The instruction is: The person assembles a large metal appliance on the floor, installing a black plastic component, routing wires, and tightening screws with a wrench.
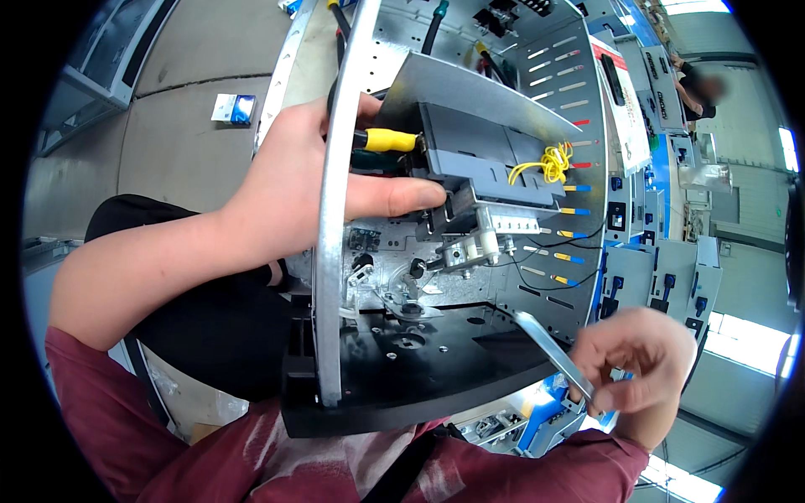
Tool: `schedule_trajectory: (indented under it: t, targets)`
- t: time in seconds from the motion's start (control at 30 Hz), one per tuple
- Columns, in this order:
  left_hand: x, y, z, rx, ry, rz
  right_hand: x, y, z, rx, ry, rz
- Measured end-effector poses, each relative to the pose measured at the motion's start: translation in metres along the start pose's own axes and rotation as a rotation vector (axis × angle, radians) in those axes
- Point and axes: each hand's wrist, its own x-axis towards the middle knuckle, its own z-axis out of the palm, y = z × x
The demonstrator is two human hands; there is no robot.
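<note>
A: Hands?

B: Left hand is wrapped round the metal chassis edge, thumb pressed on the grey module inside. Right hand is pinched shut on a flat metal tool, just below-right of the chassis.

A: Tips for the step?

B: Chassis should be kept braced w/ the thumb, tool fed in slowly; yellow wires on the module are best avoided.

A: What's held in the chassis?

B: Grey module, a yellow-sleeved cable at its left, a black base plate below it. Small blue-white box is seen on the floor, upper-left of the chassis.
</note>
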Motion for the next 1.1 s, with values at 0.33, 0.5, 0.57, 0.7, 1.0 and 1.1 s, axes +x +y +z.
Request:
schedule_trajectory:
  t: [0.33,0.5,0.57,0.7,1.0,1.1]
  targets:
    - [0.001,-0.034,-0.014,0.108,-0.165,0.090,0.022,0.148,0.011,0.021,-0.263,-0.803]
    - [0.010,-0.046,-0.022,0.305,-0.232,0.358,0.073,0.250,0.077,0.154,0.497,-0.800]
    - [0.006,-0.049,-0.013,0.032,-0.222,0.260,0.098,0.239,0.080,0.023,0.496,-0.682]
    - [0.020,-0.035,-0.015,0.069,-0.368,0.279,0.134,0.223,0.103,-0.098,0.577,-0.503]
    - [0.009,-0.040,-0.014,0.060,-0.280,0.241,0.168,0.199,0.130,0.009,0.941,-0.541]
    - [0.012,-0.038,-0.023,0.383,-0.245,0.418,0.144,0.196,0.115,-0.150,0.974,-0.487]
